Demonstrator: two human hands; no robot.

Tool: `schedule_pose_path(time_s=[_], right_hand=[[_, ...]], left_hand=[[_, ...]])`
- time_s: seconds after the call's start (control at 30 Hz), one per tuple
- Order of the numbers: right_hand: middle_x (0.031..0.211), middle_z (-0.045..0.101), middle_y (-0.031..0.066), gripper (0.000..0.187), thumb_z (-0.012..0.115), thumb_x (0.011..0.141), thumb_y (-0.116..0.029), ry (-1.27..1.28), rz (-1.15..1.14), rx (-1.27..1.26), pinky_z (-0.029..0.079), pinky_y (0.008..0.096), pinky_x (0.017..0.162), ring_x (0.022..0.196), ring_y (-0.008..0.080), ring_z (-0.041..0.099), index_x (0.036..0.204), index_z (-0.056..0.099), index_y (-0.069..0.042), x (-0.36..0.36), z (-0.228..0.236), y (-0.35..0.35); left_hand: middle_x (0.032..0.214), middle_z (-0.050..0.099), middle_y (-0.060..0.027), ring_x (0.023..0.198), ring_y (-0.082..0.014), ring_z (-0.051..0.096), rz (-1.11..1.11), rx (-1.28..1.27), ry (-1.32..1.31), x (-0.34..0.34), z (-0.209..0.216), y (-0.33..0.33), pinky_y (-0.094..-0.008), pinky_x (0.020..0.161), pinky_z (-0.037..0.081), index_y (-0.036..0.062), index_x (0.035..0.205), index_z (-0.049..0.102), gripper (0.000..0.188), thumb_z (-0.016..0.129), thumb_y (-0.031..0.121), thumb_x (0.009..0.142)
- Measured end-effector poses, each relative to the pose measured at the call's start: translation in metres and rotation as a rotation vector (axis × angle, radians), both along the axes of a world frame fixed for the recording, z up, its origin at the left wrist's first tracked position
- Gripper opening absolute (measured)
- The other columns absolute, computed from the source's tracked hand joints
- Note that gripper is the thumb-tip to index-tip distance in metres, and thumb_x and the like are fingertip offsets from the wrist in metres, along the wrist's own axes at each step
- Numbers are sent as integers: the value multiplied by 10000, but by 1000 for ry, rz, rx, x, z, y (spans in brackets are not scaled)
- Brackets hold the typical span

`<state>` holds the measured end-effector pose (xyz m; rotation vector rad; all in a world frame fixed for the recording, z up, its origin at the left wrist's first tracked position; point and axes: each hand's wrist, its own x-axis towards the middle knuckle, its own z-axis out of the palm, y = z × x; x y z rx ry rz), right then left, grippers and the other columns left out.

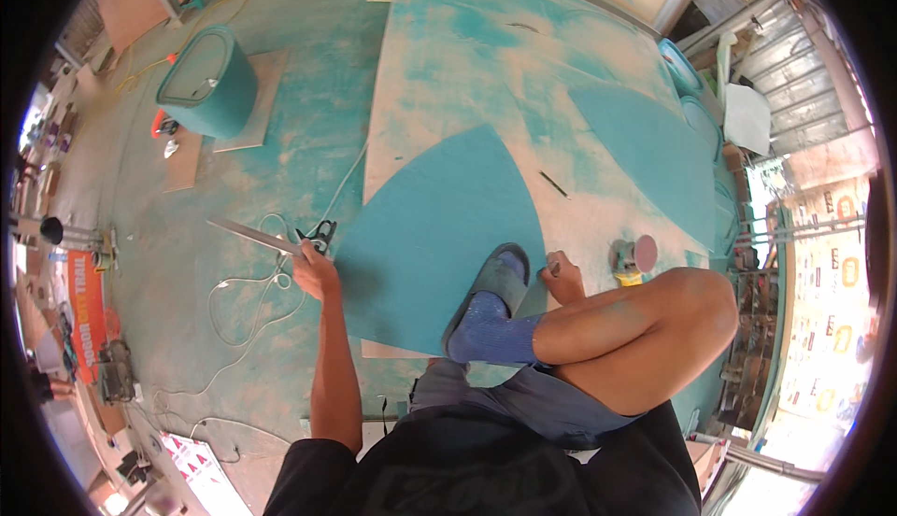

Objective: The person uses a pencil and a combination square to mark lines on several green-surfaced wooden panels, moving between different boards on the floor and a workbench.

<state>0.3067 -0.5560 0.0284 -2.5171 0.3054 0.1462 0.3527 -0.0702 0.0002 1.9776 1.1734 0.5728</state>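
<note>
A teal panel (420, 208), pointed at its far end with curved sides, lies in front of me. My left foot or right foot, in a grey slide sandal (500, 282) and blue sock, rests on it. Left of the panel, my left hand (318, 273) is closed around a long, narrow, flat metal-looking bar (248, 233), which points away to the left. Just beyond that hand is a black tool (320, 234), its kind unclear. At the panel's right edge my right hand (562, 280) has curled fingers; what they grip, if anything, is hidden.
A sander (631, 259) with a pinkish disc sits right of my right hand. A thin dark stick (554, 184) and another teal panel (645, 147) lie on the dusty board (439, 77). Pale cord (220, 325) loops across the floor at left, below a teal tub (220, 96).
</note>
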Motion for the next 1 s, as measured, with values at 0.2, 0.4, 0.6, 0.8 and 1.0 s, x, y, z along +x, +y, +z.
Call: schedule_pose_path(time_s=[0.2, 0.4, 0.6, 0.8, 1.0], right_hand=[[805, 679, 156, 262, 711, 878, -252, 170, 52, 114, 540, 402, 694, 736, 321, 680, 1030, 626, -57, -19, -1, -31], [1187, 645, 171, 317, 602, 936, -325, -97, 126, -88, 512, 485, 866, 1038, 407, 639, 1160, 623, -101, 39, 14, -29], [1443, 461, 204, 564, 578, 929, -291, -246, 276, -359, 474, 531, 971, 1227, 447, 524, 1432, 406, -103, 125, 6, -51], [1246, 582, 190, 350, 579, 944, -257, -102, 249, -426, 489, 504, 934, 1121, 414, 585, 1247, 596, -81, 150, -9, -27], [1141, 626, 168, 330, 527, 977, -298, 64, 121, -605, 509, 494, 889, 1034, 379, 634, 1168, 647, -59, 148, 14, -34]], left_hand=[[818, 686, -237, 759, -393, 656, 10, -45, -58, 3, -4, 1, -483, 691, 485, -105, 931, 670, 515, 573, 401, 944], [873, 628, -94, 705, -183, 602, 69, -501, -535, -24, 1, 34, -343, 600, 532, -77, 993, 646, 393, 587, 311, 986], [967, 647, -63, 831, -165, 634, -73, -841, -654, -110, -4, 62, -332, 694, 546, 0, 1130, 591, 309, 587, 288, 1017], [1027, 673, 13, 1051, -189, 606, 45, -1190, -658, -181, -2, 37, -469, 954, 441, 148, 1087, 633, 259, 587, 390, 1006], [1073, 637, 30, 1008, -155, 578, 248, -1420, -911, -159, 0, -33, -522, 985, 422, 141, 1113, 616, 238, 591, 354, 1010]])
